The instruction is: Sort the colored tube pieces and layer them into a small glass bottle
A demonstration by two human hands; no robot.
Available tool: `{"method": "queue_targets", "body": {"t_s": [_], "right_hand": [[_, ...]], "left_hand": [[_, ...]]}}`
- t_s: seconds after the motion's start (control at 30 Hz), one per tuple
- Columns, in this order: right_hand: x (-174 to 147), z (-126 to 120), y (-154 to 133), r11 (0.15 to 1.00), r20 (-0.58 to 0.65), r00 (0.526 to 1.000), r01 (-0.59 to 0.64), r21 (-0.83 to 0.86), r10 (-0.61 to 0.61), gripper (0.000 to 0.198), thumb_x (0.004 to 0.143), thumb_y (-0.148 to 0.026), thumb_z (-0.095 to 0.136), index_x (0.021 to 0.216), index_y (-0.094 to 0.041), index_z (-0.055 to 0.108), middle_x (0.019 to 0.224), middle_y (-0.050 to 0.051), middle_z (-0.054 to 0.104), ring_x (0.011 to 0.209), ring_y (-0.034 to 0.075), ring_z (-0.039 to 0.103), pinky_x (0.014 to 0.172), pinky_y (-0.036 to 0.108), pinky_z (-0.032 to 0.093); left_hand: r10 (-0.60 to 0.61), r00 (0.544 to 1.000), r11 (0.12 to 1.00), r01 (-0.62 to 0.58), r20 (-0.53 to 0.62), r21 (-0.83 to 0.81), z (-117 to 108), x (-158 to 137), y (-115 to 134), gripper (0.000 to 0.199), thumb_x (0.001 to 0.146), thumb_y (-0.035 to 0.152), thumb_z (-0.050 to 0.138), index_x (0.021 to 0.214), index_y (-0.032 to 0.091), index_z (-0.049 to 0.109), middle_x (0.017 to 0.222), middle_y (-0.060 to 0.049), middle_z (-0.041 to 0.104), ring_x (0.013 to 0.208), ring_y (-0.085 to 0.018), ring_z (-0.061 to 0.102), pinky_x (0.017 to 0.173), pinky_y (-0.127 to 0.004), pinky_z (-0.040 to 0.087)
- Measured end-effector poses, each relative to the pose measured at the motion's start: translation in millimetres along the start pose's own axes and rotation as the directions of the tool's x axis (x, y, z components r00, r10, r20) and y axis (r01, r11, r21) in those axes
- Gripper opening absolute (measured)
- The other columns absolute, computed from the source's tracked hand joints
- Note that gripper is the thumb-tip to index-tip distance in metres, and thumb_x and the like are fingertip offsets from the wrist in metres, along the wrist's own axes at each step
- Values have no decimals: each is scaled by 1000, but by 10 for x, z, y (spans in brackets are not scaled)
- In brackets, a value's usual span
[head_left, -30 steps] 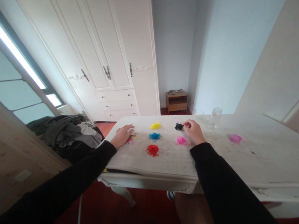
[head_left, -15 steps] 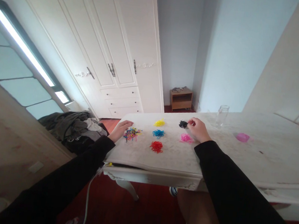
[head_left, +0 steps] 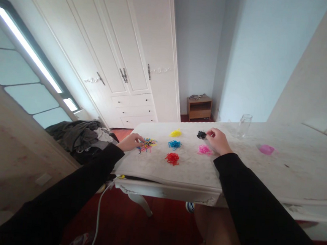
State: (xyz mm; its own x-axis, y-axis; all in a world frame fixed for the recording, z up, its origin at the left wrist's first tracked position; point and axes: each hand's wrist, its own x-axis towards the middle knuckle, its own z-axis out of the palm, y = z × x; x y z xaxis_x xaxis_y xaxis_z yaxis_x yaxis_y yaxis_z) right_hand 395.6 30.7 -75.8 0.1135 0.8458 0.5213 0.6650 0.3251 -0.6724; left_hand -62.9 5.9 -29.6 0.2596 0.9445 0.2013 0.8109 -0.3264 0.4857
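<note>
My left hand (head_left: 131, 142) reaches the left edge of a mixed pile of coloured rubber bands (head_left: 147, 145). Its thumb and fingers are drawn together at the pile; anything between the tips is too small to see. Beside a heap of black rubber bands (head_left: 201, 134), my right hand (head_left: 217, 139) has its fingers pinched at the right edge, and what they hold is hidden. Just below lies a pink heap of bands (head_left: 204, 149). Between the hands are yellow bands (head_left: 175, 132), blue bands (head_left: 174, 144) and red bands (head_left: 172, 158) in separate heaps.
A clear glass jar (head_left: 245, 126) stands towards the back of the white table (head_left: 250, 172). Further right lies a pink item (head_left: 266, 149). Piled clothes (head_left: 79, 138) sit left of the table. A white cable (head_left: 98, 216) hangs by its front left corner.
My left hand has closed its fingers and lowered them to the mixed pile. My right hand stays by the black heap. The whole view has shifted slightly.
</note>
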Motion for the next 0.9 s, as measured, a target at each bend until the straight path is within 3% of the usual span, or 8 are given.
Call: {"method": "queue_targets", "body": {"t_s": [0.47, 0.67, 0.9], "right_hand": [[7, -2, 3, 1000, 15, 1000, -4, -9, 4, 10, 71, -17, 57, 77, -19, 64, 79, 4, 67, 70, 18, 55, 75, 32, 45], [5, -12, -15, 1000, 25, 1000, -16, -16, 17, 9, 71, -17, 57, 75, -19, 64, 78, 4, 68, 69, 18, 55, 75, 32, 45], [-4, -18, -22, 1000, 45, 999, -20, -13, 20, 9, 71, -18, 57, 75, -19, 65, 78, 5, 68, 70, 18, 55, 75, 32, 45]], "left_hand": [[28, 999, 999, -30, -38, -37, -100, 28, 76, 39, 78, 57, 68, 81, 19, 76, 84, -8, 76, 81, -22, 67, 69, -30, 49], [4, 997, 990, -15, -73, -143, -106, 0, 142, 39, 70, 54, 79, 78, 17, 71, 69, -5, 72, 65, -17, 63, 64, -29, 49], [72, 996, 986, -64, 47, -157, -69, -84, 286, 33, 71, 46, 81, 83, 17, 75, 77, -7, 76, 70, -19, 69, 62, -28, 50]]}}
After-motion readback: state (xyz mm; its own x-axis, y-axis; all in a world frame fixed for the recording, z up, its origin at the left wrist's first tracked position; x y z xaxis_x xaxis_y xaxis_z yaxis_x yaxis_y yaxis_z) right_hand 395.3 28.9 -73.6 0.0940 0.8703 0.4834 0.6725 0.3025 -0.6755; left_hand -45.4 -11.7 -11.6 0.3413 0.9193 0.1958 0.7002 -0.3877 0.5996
